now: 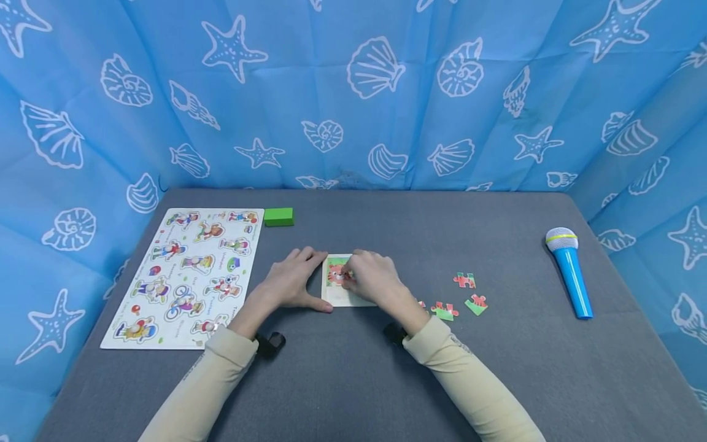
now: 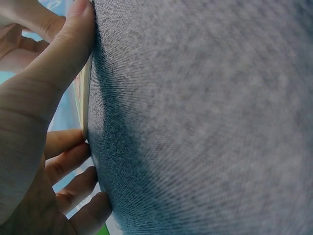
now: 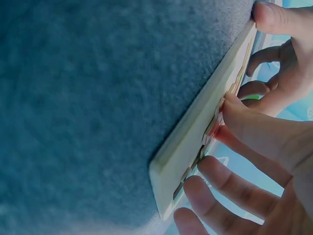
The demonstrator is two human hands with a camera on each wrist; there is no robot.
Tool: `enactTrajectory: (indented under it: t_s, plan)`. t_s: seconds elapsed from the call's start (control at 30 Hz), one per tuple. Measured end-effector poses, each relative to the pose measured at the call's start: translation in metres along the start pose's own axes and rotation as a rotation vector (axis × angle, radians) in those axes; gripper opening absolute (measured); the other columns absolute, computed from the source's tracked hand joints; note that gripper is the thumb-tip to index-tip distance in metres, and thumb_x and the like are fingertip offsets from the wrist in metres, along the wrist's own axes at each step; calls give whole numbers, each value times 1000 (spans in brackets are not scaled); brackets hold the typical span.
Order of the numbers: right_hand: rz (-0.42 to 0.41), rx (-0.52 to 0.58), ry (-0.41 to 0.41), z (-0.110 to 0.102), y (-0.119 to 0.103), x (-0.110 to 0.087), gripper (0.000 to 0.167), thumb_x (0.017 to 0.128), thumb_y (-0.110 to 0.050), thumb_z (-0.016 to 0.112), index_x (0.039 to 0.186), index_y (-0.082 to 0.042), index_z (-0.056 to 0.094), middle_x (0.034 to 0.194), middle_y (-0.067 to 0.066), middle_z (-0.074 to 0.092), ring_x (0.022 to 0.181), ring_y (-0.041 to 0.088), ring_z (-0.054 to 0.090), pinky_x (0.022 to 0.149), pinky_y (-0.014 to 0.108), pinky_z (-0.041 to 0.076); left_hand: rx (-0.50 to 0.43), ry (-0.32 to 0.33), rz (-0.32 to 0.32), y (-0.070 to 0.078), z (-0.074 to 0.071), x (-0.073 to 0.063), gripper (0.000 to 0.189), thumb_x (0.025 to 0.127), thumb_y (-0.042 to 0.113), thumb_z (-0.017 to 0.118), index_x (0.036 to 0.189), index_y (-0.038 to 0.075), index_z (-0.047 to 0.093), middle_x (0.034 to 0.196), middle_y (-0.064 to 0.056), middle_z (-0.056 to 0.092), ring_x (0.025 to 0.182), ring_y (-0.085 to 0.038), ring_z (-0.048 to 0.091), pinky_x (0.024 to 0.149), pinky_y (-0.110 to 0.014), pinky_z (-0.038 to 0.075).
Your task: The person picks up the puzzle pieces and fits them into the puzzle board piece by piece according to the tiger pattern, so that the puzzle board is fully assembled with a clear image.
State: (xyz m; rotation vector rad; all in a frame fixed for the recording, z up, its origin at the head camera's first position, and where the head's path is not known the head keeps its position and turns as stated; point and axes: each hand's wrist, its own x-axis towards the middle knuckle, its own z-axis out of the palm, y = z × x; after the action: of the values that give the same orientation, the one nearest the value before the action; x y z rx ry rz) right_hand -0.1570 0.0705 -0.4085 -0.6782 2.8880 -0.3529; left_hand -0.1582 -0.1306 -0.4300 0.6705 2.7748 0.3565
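Note:
A small pale jigsaw board [image 1: 349, 299] lies flat on the table, with part of a reddish animal picture on green [image 1: 334, 274] inside its frame. My left hand [image 1: 293, 281] holds the board at its left side, thumb at the near corner and index finger at the far corner. Above the picture, my right hand [image 1: 372, 276] pinches a reddish jigsaw piece [image 3: 213, 128] between thumb and index finger, at the recess. That hand hides much of the picture. Loose jigsaw pieces [image 1: 444, 310] lie right of the board, one partly behind the right forearm.
A large picture board [image 1: 251, 245] of sports figures lies at the left, a green block [image 1: 278, 217] by its far corner. At the right rests a blue toy microphone [image 1: 574, 279]. Blue shell-print curtains [image 1: 342, 92] surround the back and sides of the grey table [image 1: 342, 380].

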Motion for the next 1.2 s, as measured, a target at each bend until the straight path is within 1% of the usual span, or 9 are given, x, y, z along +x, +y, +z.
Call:
enactTrajectory:
  t_s: [0.1, 0.33, 0.53, 0.63, 0.73, 0.83, 0.97, 1.1, 1.2]
  plan:
    - [5, -8, -12, 1, -2, 0, 8, 93, -24, 77, 93, -19, 83, 93, 4, 67, 73, 16, 60, 57, 36, 50, -4, 2, -1, 0, 0, 0, 115, 70, 74, 80, 159, 14, 38, 145, -10, 51, 122, -28, 51, 85, -55, 53]
    - [2, -18, -26, 1, -7, -5, 11, 95, -16, 71, 91, -17, 81, 95, 8, 63, 72, 19, 57, 59, 42, 52, -7, 1, -4, 0, 1, 0, 114, 71, 74, 80, 159, 14, 38, 145, -10, 51, 123, -28, 51, 86, -56, 53]
    - [1, -36, -57, -1, -10, -10, 9, 97, -22, 72, 92, -19, 78, 103, 9, 60, 82, 26, 62, 65, 47, 56, -3, -3, -13, 0, 0, 0, 115, 71, 74, 80, 159, 14, 38, 145, -10, 51, 125, -29, 51, 90, -59, 53]
    - [5, -49, -85, -2, -11, -11, 8, 98, -23, 70, 96, -19, 78, 108, 11, 59, 88, 29, 62, 68, 49, 57, 1, -3, -14, 0, 0, 0, 114, 71, 74, 79, 159, 13, 38, 145, -10, 51, 125, -30, 51, 90, -60, 53]
    - [-1, -49, -120, -3, -10, -11, 8, 97, -22, 70, 100, -18, 77, 110, 11, 58, 90, 28, 61, 70, 49, 57, 6, -2, -11, 0, 0, 0, 114, 71, 74, 79, 159, 13, 38, 145, -10, 51, 125, -30, 51, 90, -59, 53]
    - [-20, -34, -155, -5, -4, -11, 16, 96, -22, 72, 111, -19, 76, 113, 10, 58, 91, 27, 60, 71, 48, 56, 9, -4, -12, 0, 0, 0, 115, 71, 74, 79, 159, 13, 38, 145, -11, 51, 125, -30, 51, 89, -59, 53]
    - [-47, 5, -174, -11, 8, -14, 37, 95, -25, 74, 132, -20, 71, 119, 9, 58, 96, 24, 58, 73, 44, 54, 12, -16, -11, 0, 0, 1, 115, 71, 75, 78, 160, 14, 36, 146, -11, 50, 125, -30, 50, 89, -58, 53]
    - [-79, 39, -143, -20, 26, -18, 41, 96, -26, 73, 136, -20, 68, 122, 10, 59, 95, 22, 55, 70, 38, 49, 13, -24, -10, 0, 0, 2, 116, 71, 76, 78, 160, 14, 35, 147, -11, 49, 126, -30, 50, 90, -58, 53]
    - [-72, 40, -110, -28, 42, -23, 41, 96, -27, 73, 135, -18, 69, 120, 10, 60, 93, 21, 55, 68, 35, 47, 12, -28, -13, 0, 0, 2, 117, 71, 76, 78, 160, 14, 35, 147, -11, 49, 127, -30, 50, 91, -58, 53]
